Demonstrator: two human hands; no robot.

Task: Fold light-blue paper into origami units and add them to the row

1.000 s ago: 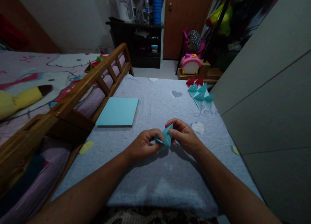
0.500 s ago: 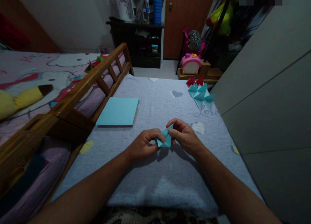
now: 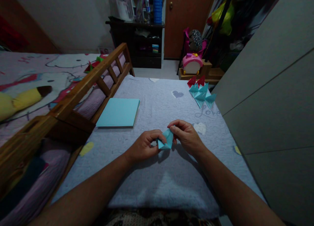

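Between my hands is a small piece of folded light-blue origami paper (image 3: 167, 140), held just above the bed. My left hand (image 3: 149, 144) grips its left side, with the index finger pressed over the front and the thumb beneath. At the upper right corner my right hand (image 3: 184, 134) pinches the paper between thumb and index finger; the pinched tip is mostly hidden. A stack of light-blue paper sheets (image 3: 119, 112) lies to the left. Several folded blue paper pieces (image 3: 201, 94) and red folded paper pieces (image 3: 196, 82) sit together at the far right.
A pale blue patterned sheet (image 3: 157, 98) covers the surface under my hands. A wooden rail (image 3: 90, 79) runs along the left side, beyond which lies another bed with a cartoon cover (image 3: 59, 67). A pale cabinet (image 3: 274, 98) borders the right; a dark shelf (image 3: 137, 46) stands behind.
The right thumb has slid up to the paper's upper corner, covering the point that stuck out before. My left hand keeps its hold, and the view has shifted very slightly.
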